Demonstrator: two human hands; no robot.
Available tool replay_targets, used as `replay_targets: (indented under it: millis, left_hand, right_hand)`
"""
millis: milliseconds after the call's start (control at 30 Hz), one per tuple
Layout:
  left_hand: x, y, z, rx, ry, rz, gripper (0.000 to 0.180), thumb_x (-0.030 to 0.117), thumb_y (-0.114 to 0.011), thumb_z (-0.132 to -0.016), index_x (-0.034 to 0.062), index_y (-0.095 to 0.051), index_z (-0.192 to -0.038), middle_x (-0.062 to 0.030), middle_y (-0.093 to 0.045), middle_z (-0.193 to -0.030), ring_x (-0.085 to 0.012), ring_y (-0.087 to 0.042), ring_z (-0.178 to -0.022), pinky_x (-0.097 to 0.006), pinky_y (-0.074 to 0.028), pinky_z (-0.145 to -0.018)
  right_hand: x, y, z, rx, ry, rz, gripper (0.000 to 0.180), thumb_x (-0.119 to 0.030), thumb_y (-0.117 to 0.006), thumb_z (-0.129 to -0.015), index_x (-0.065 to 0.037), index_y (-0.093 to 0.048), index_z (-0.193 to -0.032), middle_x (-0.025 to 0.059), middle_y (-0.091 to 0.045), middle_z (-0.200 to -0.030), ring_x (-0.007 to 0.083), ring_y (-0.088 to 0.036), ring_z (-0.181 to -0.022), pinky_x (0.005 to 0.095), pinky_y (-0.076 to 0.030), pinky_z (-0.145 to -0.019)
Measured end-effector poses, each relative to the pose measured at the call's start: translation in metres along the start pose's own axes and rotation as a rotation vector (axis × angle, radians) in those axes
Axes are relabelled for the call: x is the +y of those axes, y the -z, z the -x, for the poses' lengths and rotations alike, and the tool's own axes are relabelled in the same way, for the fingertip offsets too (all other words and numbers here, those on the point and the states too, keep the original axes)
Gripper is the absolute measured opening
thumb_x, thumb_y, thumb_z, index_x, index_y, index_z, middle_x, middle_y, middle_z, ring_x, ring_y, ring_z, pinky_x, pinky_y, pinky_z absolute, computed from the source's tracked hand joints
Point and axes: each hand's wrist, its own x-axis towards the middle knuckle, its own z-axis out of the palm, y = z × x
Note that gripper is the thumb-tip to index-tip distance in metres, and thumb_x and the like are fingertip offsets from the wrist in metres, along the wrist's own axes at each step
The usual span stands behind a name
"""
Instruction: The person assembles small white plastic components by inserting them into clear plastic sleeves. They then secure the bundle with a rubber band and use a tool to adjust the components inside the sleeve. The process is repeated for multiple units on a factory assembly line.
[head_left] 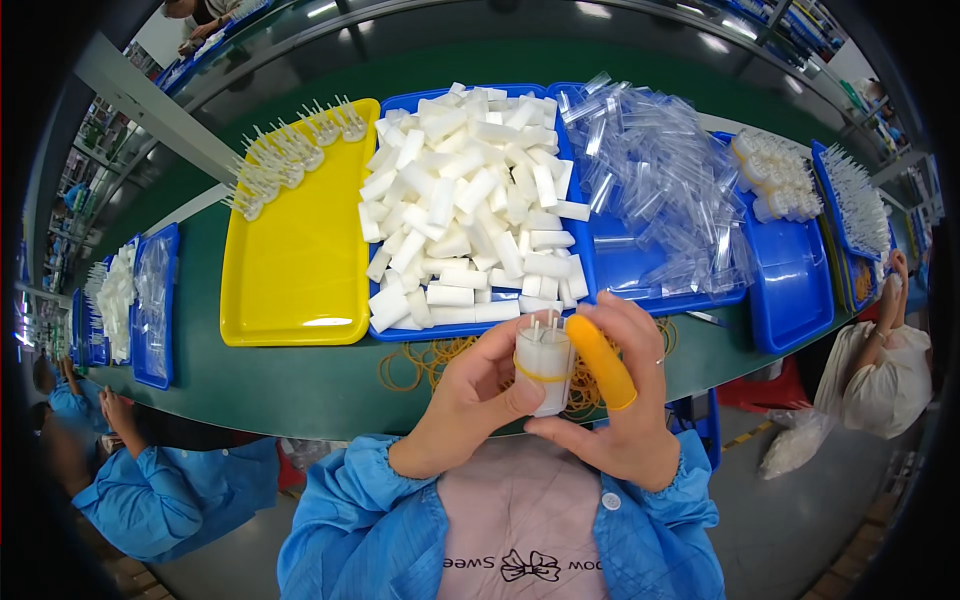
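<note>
In front of my chest, my left hand (472, 395) grips a short clear plastic tube (544, 365) between thumb and fingers. White material fills the tube, thin white prongs stick out of its top, and a yellow rubber band (538, 374) circles it. Close at its right side is my right hand (620, 400), fingers apart, with an orange finger cot (600, 362) on one finger. Whether that hand touches the tube is hard to see. Loose rubber bands (402, 369) lie on the green table behind and beside my hands.
Beyond my hands, a blue tray (395, 330) is heaped with white foam blocks (465, 190). To its left, a yellow tray (300, 260) holds white pronged parts (270, 165). Clear plastic sleeves (660, 170) fill another blue tray (620, 262). Co-workers sit on both sides.
</note>
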Motion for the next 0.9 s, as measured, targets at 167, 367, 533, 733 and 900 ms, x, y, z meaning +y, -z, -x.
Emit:
replay_targets:
  millis: [167, 367, 533, 733, 900]
  left_hand:
    - [0.006, 0.002, 0.0, -0.026, 0.169, 0.219, 0.062, 0.021, -0.061, -0.09, 0.0016, -0.029, -0.139, -0.0086, -0.046, -0.131, -0.0175, -0.046, -0.119, -0.031, -0.039, -0.098]
    - [-0.013, 0.01, -0.001, -0.034, -0.137, -0.288, 0.063, 0.021, -0.062, -0.089, 0.0029, -0.03, -0.14, -0.0082, -0.048, -0.128, -0.0163, -0.046, -0.118, -0.031, -0.04, -0.097]
    - [-0.002, 0.004, -0.002, -0.012, 0.054, 0.184, 0.065, 0.022, -0.062, -0.089, 0.0041, -0.028, -0.14, -0.0085, -0.048, -0.128, -0.0161, -0.047, -0.118, -0.03, -0.04, -0.097]
    - [-0.004, 0.006, 0.0, -0.006, 0.137, 0.143, 0.065, 0.021, -0.062, -0.089, 0.0042, -0.027, -0.141, -0.0089, -0.047, -0.129, -0.0161, -0.047, -0.117, -0.031, -0.04, -0.097]
    - [-0.01, 0.006, -0.001, -0.024, -0.033, -0.121, 0.062, 0.021, -0.06, -0.09, 0.0025, -0.028, -0.14, -0.0094, -0.046, -0.131, -0.0172, -0.046, -0.119, -0.032, -0.04, -0.097]
  right_hand:
    - [0.004, 0.004, 0.002, -0.051, 0.001, 0.032, 0.059, -0.025, -0.081, -0.057, -0.006, -0.061, -0.11, 0.0068, -0.052, -0.117, 0.0285, -0.045, -0.117, 0.0496, -0.032, -0.099]
    - [0.005, -0.002, 0.003, -0.005, 0.12, 0.171, 0.056, -0.023, -0.08, -0.058, -0.005, -0.062, -0.108, 0.0072, -0.05, -0.12, 0.0291, -0.045, -0.116, 0.0497, -0.033, -0.098]
    - [0.001, -0.004, -0.001, 0.013, -0.035, -0.071, 0.057, -0.022, -0.08, -0.058, -0.005, -0.062, -0.109, 0.0073, -0.05, -0.119, 0.0291, -0.045, -0.116, 0.0497, -0.033, -0.098]
    - [0.009, 0.003, 0.003, -0.043, 0.075, 0.097, 0.059, -0.024, -0.079, -0.057, -0.005, -0.061, -0.111, 0.0077, -0.049, -0.12, 0.0305, -0.045, -0.115, 0.0499, -0.033, -0.098]
    - [0.008, -0.001, 0.002, -0.042, 0.108, 0.151, 0.061, -0.024, -0.08, -0.057, -0.005, -0.061, -0.112, 0.0075, -0.05, -0.119, 0.0301, -0.044, -0.116, 0.0503, -0.032, -0.099]
